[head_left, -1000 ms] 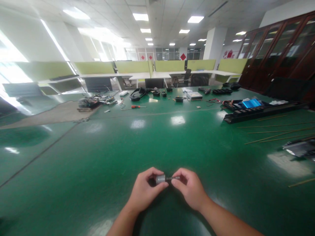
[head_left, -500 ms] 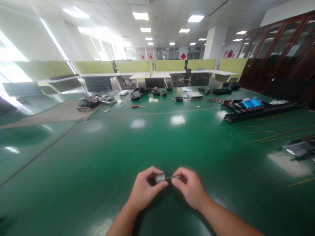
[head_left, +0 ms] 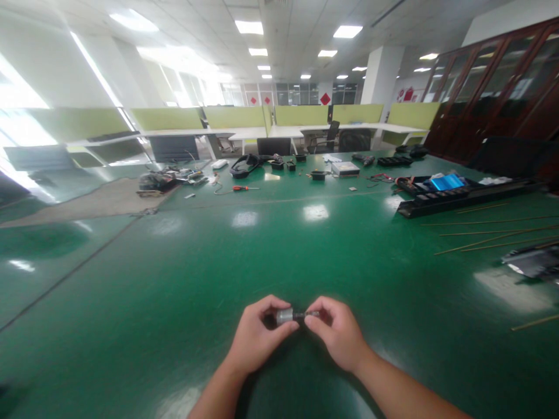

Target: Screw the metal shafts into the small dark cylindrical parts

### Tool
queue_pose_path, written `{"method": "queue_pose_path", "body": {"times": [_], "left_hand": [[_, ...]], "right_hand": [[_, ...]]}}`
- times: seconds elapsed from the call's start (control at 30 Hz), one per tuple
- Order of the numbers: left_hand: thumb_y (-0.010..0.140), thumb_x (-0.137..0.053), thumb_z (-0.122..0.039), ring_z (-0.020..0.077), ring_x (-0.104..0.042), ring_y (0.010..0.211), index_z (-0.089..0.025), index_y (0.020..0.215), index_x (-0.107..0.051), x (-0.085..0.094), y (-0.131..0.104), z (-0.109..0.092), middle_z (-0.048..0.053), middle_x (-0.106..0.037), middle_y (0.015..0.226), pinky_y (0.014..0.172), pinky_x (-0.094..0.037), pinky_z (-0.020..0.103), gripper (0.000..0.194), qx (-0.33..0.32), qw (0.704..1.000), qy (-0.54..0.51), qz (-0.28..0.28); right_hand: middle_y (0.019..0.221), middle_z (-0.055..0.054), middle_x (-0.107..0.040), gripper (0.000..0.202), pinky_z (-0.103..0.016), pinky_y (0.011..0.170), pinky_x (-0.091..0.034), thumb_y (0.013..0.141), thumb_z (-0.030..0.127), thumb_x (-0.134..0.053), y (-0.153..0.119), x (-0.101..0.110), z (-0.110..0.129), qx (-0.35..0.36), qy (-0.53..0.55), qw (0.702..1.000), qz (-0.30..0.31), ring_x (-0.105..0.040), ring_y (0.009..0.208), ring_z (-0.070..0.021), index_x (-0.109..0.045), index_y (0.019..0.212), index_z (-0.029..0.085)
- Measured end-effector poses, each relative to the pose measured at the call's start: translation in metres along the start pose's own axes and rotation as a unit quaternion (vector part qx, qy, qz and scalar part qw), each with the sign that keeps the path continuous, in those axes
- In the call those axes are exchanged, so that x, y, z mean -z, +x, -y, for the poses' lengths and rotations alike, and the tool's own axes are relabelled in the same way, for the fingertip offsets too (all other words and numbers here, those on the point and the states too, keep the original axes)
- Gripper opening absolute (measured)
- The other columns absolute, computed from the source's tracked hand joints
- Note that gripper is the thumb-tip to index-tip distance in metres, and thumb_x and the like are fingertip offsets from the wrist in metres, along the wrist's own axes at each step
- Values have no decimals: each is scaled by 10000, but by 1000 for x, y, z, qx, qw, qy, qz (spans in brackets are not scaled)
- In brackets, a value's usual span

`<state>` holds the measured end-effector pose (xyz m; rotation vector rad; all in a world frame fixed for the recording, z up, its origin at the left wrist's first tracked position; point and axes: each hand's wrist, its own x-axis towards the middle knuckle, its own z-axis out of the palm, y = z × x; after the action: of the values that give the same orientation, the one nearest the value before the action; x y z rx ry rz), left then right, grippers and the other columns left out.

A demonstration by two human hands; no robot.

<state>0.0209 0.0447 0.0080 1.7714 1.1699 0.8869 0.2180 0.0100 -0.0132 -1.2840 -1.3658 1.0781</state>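
Low in the head view, a small grey metal cylinder point(head_left: 285, 316) lies sideways between the thumb and fingers of my left hand point(head_left: 258, 333). A thin dark shaft point(head_left: 299, 315) sticks out of the cylinder's right end, in line with it. The far end of this shaft is pinched between the thumb and forefinger of my right hand point(head_left: 338, 330). Both hands are closed and close together over the green tabletop point(head_left: 279, 256), with a short stretch of shaft showing between them. The exact kind of the part is too small to make out.
An orange-handled screwdriver point(head_left: 241, 188) lies farther back. Behind it are a black headset point(head_left: 244, 166) and a grey box point(head_left: 345, 169). A long black tray point(head_left: 454, 198) stands at the right, near several thin rods point(head_left: 493, 235). Electronic parts point(head_left: 174, 176) sit at the left.
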Motion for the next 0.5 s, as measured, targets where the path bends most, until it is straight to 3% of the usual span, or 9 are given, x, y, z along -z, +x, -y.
{"method": "queue_pose_path", "body": {"times": [0.5], "left_hand": [[737, -797, -375, 207, -664, 748, -156, 877, -671, 0, 0, 2, 49, -713, 807, 681, -485, 278, 288, 3, 1000, -12, -2]], "right_hand": [[655, 14, -577, 116, -250, 589, -372, 809, 268, -645, 1, 0, -3, 2, 9, 1000, -2, -503, 622, -149, -639, 748, 170]]}}
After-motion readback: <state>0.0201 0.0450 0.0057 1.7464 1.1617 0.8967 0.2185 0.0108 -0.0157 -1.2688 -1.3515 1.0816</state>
